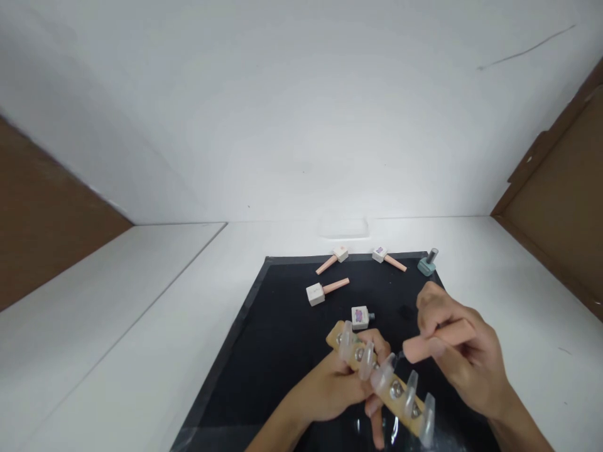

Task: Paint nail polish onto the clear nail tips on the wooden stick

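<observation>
One bench, black mat on top. Right hand pinching pink cap; left hand gripping tan strip of five nail tips above mat. Uncapped bottle beyond strip. Middle tip likely mid-coat, brush up against it; whether the other four are done, can't tell.

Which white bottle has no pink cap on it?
The white bottle nearest the left hand: its short neck is bare, while the other three white bottles have long pink caps on.
</observation>
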A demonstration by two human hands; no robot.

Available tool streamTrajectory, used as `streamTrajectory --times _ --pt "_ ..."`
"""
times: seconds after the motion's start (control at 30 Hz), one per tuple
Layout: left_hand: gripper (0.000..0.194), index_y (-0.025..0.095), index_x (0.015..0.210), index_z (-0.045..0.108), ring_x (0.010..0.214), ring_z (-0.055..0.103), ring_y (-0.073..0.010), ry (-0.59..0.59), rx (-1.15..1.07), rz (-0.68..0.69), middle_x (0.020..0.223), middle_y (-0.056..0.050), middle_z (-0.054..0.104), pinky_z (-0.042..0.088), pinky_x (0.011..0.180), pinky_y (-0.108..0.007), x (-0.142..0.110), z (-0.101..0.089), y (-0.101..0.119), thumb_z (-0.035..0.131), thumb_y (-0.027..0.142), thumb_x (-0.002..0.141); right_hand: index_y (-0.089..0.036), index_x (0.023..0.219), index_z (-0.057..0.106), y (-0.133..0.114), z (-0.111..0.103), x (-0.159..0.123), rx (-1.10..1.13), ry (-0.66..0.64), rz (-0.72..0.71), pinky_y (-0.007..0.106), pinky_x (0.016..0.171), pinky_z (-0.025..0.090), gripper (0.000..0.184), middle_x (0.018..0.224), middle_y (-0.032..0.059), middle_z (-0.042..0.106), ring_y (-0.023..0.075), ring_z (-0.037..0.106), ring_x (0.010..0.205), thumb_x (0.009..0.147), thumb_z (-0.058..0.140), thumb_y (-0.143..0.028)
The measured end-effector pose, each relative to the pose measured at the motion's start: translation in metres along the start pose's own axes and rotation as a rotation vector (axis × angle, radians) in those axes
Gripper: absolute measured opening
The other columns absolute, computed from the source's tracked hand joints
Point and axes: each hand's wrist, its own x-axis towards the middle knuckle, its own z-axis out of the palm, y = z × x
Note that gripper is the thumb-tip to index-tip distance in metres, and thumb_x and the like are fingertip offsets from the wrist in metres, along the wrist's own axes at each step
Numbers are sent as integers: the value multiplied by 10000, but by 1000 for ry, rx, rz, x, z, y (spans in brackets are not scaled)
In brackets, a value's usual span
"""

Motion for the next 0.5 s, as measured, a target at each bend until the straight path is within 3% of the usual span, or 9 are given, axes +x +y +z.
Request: streamTrajectory --times 0.2,0.33,0.5 --pt "273 174 786 465 427 427 -28 57 24 -2 557 74 462 425 390 -109 1 0 2 663 353 843 -230 749 534 -1 0 0 30 -96 -37 283 495 383 263 555 -22 488 145 437 537 945 505 -402" --pt "277 185 832 464 434 465 -51 0 -25 -2 557 74 465 437 374 -125 1 0 0 658 382 840 -230 731 517 -1 1 0 23 -19 -4 269 502 386 283 578 -25 474 141 438 559 951 508 -408" --pt "311 176 811 472 440 437 -35 41 -52 -2 578 68 473 428 373 -109 3 -1 -2 708 378 798 -231 752 515 -1 2 2 21 -95 -55 275 493 389 265 556 -24 486 142 435 535 954 485 -399"
